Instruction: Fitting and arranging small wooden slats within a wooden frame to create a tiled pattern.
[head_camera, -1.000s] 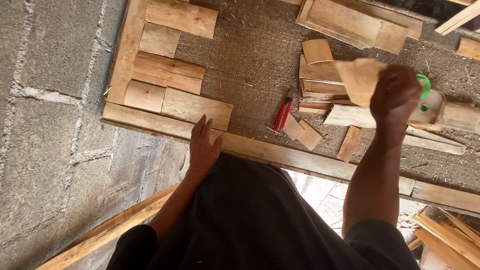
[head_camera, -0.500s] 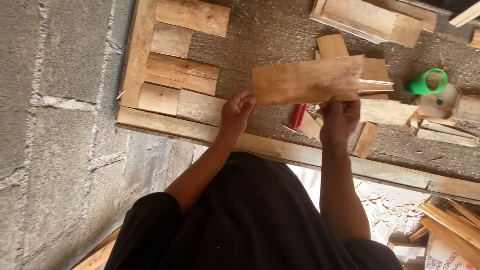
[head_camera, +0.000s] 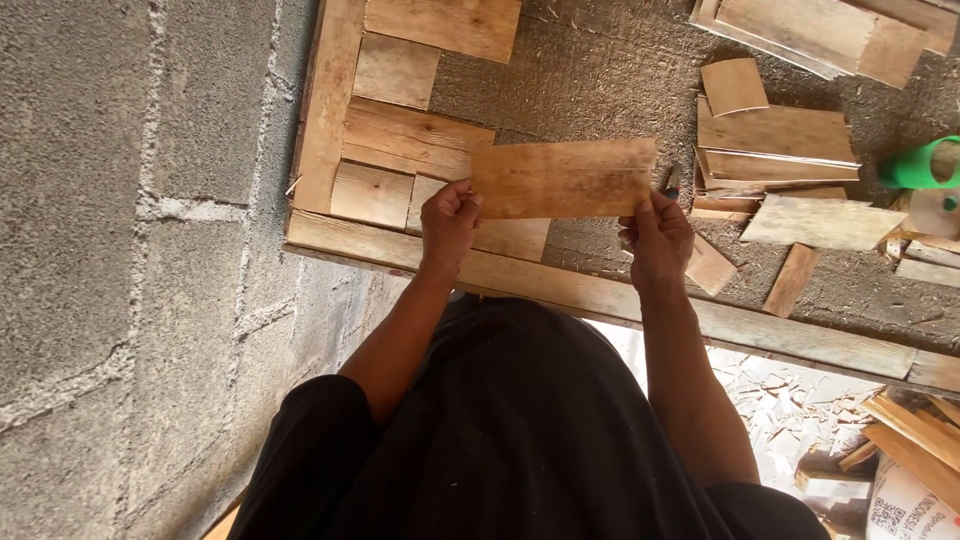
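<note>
Fingers of my left hand (head_camera: 449, 222) and right hand (head_camera: 655, 236) pinch the board's (head_camera: 563, 178) ends; its long axis runs level between them, above the wooden frame (head_camera: 330, 100).

Only one I can spot is a white sack (head_camera: 905, 510), bottom right corner. It's got dark print and a square code patch.

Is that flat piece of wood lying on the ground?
No, both the left hand and right hand hold the wood piece up above it.
</note>
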